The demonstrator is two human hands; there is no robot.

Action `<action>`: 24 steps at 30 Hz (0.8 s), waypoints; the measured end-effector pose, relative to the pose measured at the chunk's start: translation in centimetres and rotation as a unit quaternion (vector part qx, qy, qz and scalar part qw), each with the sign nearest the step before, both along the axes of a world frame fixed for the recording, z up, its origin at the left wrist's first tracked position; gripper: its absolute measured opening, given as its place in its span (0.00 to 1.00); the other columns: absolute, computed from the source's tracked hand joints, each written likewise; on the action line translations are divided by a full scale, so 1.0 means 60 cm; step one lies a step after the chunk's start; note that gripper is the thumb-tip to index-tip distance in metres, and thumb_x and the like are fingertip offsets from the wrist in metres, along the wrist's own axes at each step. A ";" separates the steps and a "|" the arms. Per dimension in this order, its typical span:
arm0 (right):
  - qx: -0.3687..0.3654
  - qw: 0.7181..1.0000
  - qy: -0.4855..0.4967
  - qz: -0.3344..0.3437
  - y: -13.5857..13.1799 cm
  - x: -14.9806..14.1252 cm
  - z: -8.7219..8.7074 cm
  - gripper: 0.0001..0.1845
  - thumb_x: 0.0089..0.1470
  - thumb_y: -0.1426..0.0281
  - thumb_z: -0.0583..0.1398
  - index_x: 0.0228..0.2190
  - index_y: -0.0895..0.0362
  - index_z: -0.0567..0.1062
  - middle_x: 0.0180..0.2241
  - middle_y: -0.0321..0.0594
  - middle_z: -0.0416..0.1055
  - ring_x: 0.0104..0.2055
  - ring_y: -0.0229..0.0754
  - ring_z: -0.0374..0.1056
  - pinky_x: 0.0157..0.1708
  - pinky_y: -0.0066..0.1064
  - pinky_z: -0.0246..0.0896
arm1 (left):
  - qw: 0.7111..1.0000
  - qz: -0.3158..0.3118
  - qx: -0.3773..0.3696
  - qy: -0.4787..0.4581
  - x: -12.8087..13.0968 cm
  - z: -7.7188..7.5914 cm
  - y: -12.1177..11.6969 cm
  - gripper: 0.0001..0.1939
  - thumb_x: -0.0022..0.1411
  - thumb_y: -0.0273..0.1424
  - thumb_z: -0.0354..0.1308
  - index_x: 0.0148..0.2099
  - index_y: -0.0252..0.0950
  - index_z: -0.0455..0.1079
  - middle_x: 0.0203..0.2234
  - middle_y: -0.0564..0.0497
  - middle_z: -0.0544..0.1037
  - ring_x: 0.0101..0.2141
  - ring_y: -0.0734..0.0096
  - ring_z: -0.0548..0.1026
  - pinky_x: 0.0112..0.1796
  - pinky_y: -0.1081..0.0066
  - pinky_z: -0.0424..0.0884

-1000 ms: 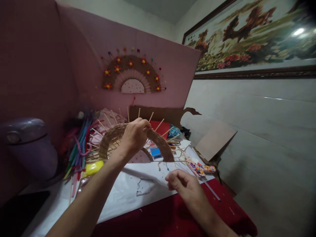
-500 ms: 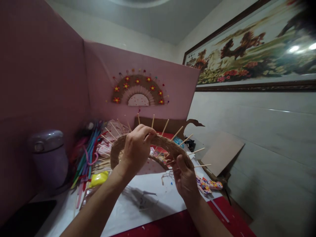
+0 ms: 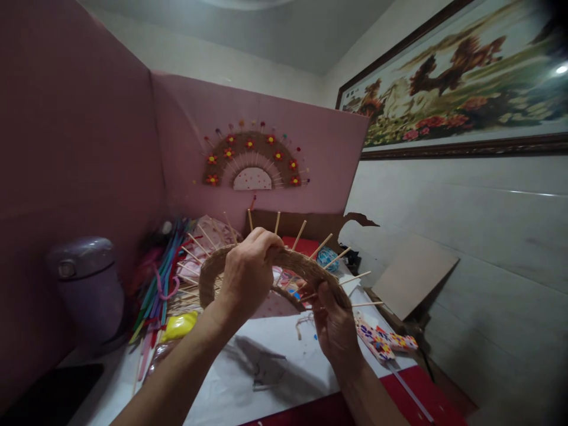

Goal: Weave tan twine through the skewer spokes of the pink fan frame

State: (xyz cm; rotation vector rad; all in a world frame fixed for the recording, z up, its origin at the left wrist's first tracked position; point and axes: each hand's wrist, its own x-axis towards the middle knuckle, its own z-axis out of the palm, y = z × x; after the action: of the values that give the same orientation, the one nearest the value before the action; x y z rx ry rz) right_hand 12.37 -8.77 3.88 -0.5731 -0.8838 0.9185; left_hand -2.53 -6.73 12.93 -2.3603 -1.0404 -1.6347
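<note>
A brown twine-wrapped arch (image 3: 302, 264) is held up over the table, with thin wooden sticks (image 3: 300, 234) fanning outward from it. My left hand (image 3: 249, 269) is closed over the top of the arch, thumb and fingers pinching its band. Lower down on the right side, my right hand (image 3: 333, 324) grips the band, its thumb in front and fingers partly hidden behind. Under the arch shows a pale pink dotted half-disc (image 3: 277, 306). My left hand and forearm cover part of the arch.
A similar flower-trimmed fan (image 3: 249, 144) hangs on the pink board. Left stand a purple flask (image 3: 91, 290), coloured pipe cleaners (image 3: 153, 302) and a yellow packet (image 3: 180, 326). Blue yarn (image 3: 327, 258) lies behind; a flower-patterned piece (image 3: 379, 340) lies right, on the white-covered table (image 3: 222, 378).
The head view has swung slightly left, so the background sits further right. Both hands keep their hold on the arch, with hardly any shift.
</note>
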 end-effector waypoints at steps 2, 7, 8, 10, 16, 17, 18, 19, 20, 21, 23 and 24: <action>-0.003 1.000 0.003 0.000 -0.001 0.001 -0.001 0.08 0.46 0.64 0.64 0.27 0.55 0.77 0.24 0.37 0.75 0.26 0.38 0.70 0.27 0.29 0.66 | 1.000 -0.002 0.000 0.008 0.002 -0.001 -0.001 0.08 0.58 0.21 0.48 0.32 0.35 0.67 0.28 0.52 0.71 0.29 0.74 0.69 0.32 0.73 0.65; -0.003 1.000 0.025 -0.002 -0.002 0.000 -0.003 0.07 0.45 0.65 0.65 0.27 0.54 0.77 0.24 0.35 0.75 0.30 0.38 0.71 0.33 0.29 0.66 | 1.000 -0.020 -0.008 0.008 0.002 -0.003 0.000 0.09 0.57 0.20 0.47 0.32 0.35 0.66 0.28 0.51 0.71 0.29 0.73 0.69 0.32 0.73 0.65; -0.003 1.000 0.025 -0.003 -0.002 0.000 -0.003 0.07 0.45 0.65 0.64 0.27 0.55 0.77 0.24 0.35 0.75 0.30 0.38 0.72 0.33 0.30 0.66 | 1.000 -0.024 -0.009 0.006 0.002 -0.004 0.000 0.09 0.57 0.19 0.47 0.32 0.35 0.66 0.28 0.52 0.71 0.29 0.73 0.69 0.32 0.73 0.65; -0.007 1.000 0.021 -0.004 -0.002 0.001 -0.004 0.07 0.45 0.64 0.64 0.27 0.55 0.78 0.24 0.36 0.76 0.30 0.39 0.72 0.33 0.30 0.66 | 0.999 -0.030 -0.010 0.005 0.002 -0.004 0.002 0.09 0.56 0.19 0.47 0.32 0.36 0.66 0.28 0.52 0.71 0.30 0.73 0.69 0.33 0.73 0.65; -0.013 1.000 0.013 -0.010 -0.002 0.002 -0.004 0.09 0.45 0.64 0.64 0.28 0.56 0.78 0.25 0.38 0.76 0.28 0.39 0.71 0.32 0.31 0.66 | 0.999 -0.037 -0.003 -0.004 0.004 -0.007 0.005 0.09 0.57 0.20 0.48 0.32 0.36 0.67 0.29 0.51 0.71 0.30 0.73 0.69 0.33 0.73 0.66; -0.012 1.000 0.011 -0.009 -0.002 0.002 -0.005 0.08 0.45 0.64 0.64 0.27 0.56 0.78 0.25 0.38 0.76 0.28 0.39 0.71 0.32 0.31 0.66 | 0.999 -0.036 -0.002 -0.005 0.005 -0.007 0.005 0.09 0.57 0.20 0.48 0.32 0.35 0.67 0.28 0.51 0.71 0.30 0.73 0.69 0.33 0.73 0.66; -0.011 1.000 0.010 -0.009 -0.002 0.003 -0.005 0.08 0.45 0.64 0.64 0.27 0.56 0.78 0.26 0.38 0.76 0.28 0.39 0.71 0.31 0.31 0.66 | 0.999 -0.036 -0.004 -0.005 0.005 -0.007 0.004 0.08 0.57 0.20 0.48 0.32 0.35 0.67 0.28 0.51 0.71 0.30 0.73 0.69 0.33 0.73 0.66; -0.011 1.000 0.011 -0.008 -0.002 0.003 -0.006 0.08 0.45 0.64 0.64 0.28 0.55 0.77 0.26 0.38 0.76 0.29 0.40 0.71 0.30 0.31 0.65 | 0.999 -0.034 -0.006 -0.003 0.006 -0.007 0.004 0.08 0.57 0.20 0.48 0.32 0.35 0.67 0.28 0.51 0.71 0.30 0.73 0.69 0.33 0.73 0.66; -0.010 1.000 0.013 -0.007 -0.001 0.003 -0.006 0.08 0.45 0.64 0.64 0.28 0.55 0.77 0.26 0.38 0.76 0.30 0.40 0.71 0.30 0.31 0.65 | 0.999 -0.032 -0.009 -0.002 0.006 -0.007 0.003 0.08 0.57 0.20 0.48 0.32 0.35 0.67 0.29 0.52 0.71 0.30 0.73 0.69 0.34 0.73 0.66; -0.008 1.000 0.014 -0.006 -0.001 0.003 -0.007 0.08 0.45 0.65 0.64 0.29 0.55 0.77 0.26 0.38 0.76 0.31 0.41 0.72 0.30 0.31 0.65 | 0.999 -0.030 -0.012 0.001 0.007 -0.007 0.002 0.08 0.57 0.20 0.48 0.32 0.35 0.67 0.29 0.52 0.71 0.30 0.73 0.69 0.34 0.73 0.66; -0.002 1.000 0.013 -0.004 0.000 0.004 -0.008 0.07 0.46 0.66 0.64 0.29 0.55 0.77 0.26 0.37 0.76 0.30 0.40 0.71 0.30 0.30 0.65 | 0.999 -0.027 -0.017 0.007 0.007 -0.007 0.001 0.09 0.56 0.19 0.48 0.32 0.36 0.66 0.29 0.52 0.71 0.31 0.73 0.69 0.35 0.73 0.66; 0.002 1.000 0.011 -0.002 0.000 0.004 -0.008 0.06 0.47 0.66 0.63 0.29 0.55 0.77 0.26 0.37 0.75 0.30 0.39 0.71 0.29 0.30 0.65 | 0.999 -0.026 -0.019 0.010 0.007 -0.007 0.000 0.09 0.56 0.19 0.48 0.31 0.36 0.66 0.29 0.52 0.71 0.31 0.73 0.69 0.35 0.73 0.66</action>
State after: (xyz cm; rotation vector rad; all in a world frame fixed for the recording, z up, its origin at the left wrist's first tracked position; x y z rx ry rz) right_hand 12.61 -8.74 3.38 -0.5601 -0.8643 0.9185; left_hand -2.08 -6.75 12.53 -2.4417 -1.0238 -1.6203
